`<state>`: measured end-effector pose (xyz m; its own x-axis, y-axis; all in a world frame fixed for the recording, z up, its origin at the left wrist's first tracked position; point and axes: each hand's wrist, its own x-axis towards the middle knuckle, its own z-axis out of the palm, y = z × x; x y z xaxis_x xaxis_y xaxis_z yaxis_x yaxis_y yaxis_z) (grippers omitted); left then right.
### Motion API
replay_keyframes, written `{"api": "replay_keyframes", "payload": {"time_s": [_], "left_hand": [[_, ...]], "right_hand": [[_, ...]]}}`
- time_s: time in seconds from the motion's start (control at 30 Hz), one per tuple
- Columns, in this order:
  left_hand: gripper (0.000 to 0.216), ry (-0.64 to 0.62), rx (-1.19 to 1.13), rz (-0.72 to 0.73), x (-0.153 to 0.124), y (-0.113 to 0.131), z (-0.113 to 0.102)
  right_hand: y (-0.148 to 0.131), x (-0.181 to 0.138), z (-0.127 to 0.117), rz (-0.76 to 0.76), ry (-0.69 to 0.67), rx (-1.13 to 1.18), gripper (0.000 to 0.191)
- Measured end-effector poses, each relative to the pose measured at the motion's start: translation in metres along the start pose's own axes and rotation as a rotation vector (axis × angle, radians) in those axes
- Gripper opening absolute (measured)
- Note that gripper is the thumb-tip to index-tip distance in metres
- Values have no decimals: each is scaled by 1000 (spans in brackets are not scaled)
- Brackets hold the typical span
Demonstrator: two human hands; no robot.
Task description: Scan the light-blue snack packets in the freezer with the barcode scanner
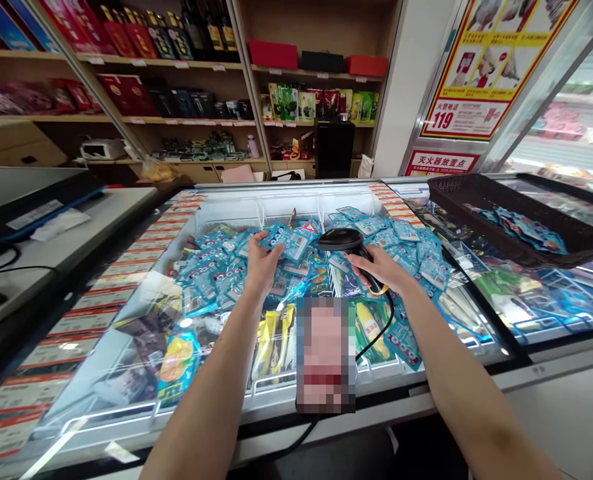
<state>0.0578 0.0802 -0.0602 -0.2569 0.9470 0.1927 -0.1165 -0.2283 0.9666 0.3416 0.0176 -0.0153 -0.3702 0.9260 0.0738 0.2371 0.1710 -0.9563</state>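
My left hand (260,265) is closed on a light blue packet (287,241), lifted a little above a heap of like blue packets (216,273) in an open chest freezer (286,193). My right hand (380,269) grips a black barcode scanner (349,243) by its handle, the scanner's head next to the held packet. The scanner's black cable (381,333) trails down over the freezer's front edge.
A black basket (476,200) with several blue packets rests on the freezer's right glass lid. Yellow ice lollies (276,337) lie at the front of the freezer. A counter with a black device (26,193) stands left. Shelves of goods (176,87) line the back wall.
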Motion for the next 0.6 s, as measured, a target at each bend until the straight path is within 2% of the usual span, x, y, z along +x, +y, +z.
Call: {"api": "replay_keyframes", "payload": {"time_s": [0.23, 0.6], "left_hand": [[55, -49, 1, 108, 0, -6, 2], [52, -95, 75, 160, -3, -8, 2]], "right_hand": [[-3, -1, 1, -23, -46, -48, 40], [-7, -2, 6, -38, -101, -73, 35]]}}
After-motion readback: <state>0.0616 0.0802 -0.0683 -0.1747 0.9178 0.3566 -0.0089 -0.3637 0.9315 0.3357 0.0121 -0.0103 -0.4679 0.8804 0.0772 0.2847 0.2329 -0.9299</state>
